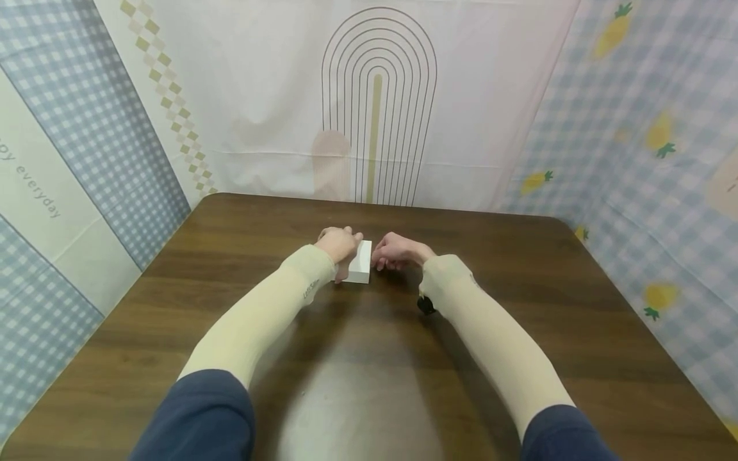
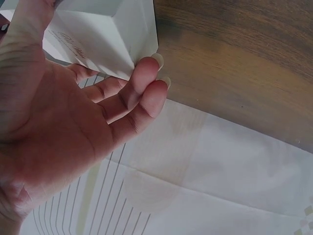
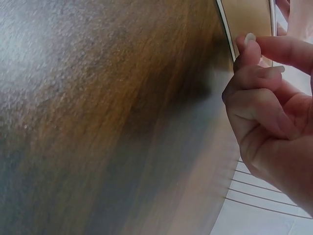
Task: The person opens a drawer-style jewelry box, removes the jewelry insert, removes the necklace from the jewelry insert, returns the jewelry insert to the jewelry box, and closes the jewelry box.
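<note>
A small white box (image 1: 360,261) lies on the brown table, with faint printed script on one face in the left wrist view. My left hand (image 1: 339,246) holds it from the left, its fingers bent along the box edge (image 2: 139,36). Close against the box's right side is my right hand (image 1: 398,251), fingers curled. In the right wrist view its thumb and index fingertips meet in front of a tan, white-edged face of the box (image 3: 252,19). Whether they pinch a part of the box, I cannot tell.
The brown wooden table (image 1: 230,256) stretches around both hands. A white cloth with arch lines (image 1: 265,96) hangs behind its far edge. Blue checked cloths hang at the left (image 1: 115,128) and right (image 1: 623,211). A small black object (image 1: 426,305) sits under the right wrist.
</note>
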